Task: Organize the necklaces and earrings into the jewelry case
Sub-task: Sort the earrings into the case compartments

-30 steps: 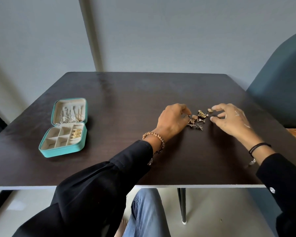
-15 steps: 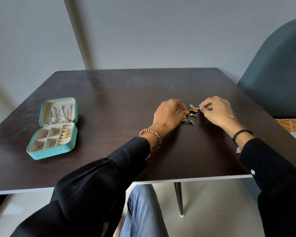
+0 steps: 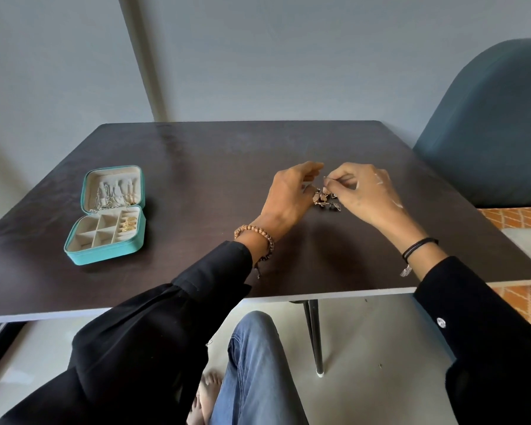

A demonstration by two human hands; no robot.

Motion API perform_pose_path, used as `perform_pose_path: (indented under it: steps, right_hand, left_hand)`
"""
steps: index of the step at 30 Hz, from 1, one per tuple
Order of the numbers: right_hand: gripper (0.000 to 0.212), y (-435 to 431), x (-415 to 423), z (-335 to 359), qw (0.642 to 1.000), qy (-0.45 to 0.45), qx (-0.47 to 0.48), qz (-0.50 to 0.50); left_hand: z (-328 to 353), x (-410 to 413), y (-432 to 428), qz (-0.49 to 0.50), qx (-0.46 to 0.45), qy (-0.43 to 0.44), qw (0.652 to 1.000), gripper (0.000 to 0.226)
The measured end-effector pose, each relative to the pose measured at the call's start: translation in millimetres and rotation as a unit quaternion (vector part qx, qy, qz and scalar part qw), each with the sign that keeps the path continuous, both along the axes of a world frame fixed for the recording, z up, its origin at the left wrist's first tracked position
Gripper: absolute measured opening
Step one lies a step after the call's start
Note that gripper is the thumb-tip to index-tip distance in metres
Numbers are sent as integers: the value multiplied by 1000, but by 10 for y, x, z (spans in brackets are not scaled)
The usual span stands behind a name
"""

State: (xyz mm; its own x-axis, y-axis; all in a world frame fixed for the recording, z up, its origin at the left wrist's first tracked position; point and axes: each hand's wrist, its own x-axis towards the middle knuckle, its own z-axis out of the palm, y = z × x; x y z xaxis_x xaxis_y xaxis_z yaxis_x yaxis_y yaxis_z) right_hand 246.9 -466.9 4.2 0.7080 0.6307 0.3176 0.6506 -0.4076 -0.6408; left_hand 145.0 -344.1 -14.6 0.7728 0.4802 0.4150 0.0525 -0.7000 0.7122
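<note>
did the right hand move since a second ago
Yes. The right hand has shifted left, from beside the earring pile to over it, pinching a small piece.

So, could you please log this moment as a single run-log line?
right hand: pinches one earring above earring pile | left hand: at earring pile, grip unclear | jewelry case: open, on table left side

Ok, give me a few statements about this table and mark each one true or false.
1. The jewelry case is closed. False: it lies open.
2. Gold earrings sit in one compartment of the case. True.
3. The right hand pinches a small piece above the loose earrings. True.
4. The loose earrings lie inside the case. False: they lie on the table, between the hands.
5. The left hand rests on the case. False: it is beside the loose earrings.
</note>
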Motion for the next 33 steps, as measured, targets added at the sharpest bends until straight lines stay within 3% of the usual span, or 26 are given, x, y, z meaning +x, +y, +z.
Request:
perform_pose_path:
  steps: [4,11,22,33]
  right_hand:
    - [10,25,-285,9,997,31,50,47]
    - [12,129,-772,-16,979,121,99,134]
    - [13,517,-1502,-84,924,235,191,234]
    - [18,840,-2055,-70,887,291,193,303]
  left_hand:
    - [39,-287,18,-2,-7,-34,999,20]
    - [35,-910,132,35,-49,-66,996,10]
    - [-47,-1798,356,61,-198,-148,967,14]
    - [-56,-2447,526,114,-217,-218,945,20]
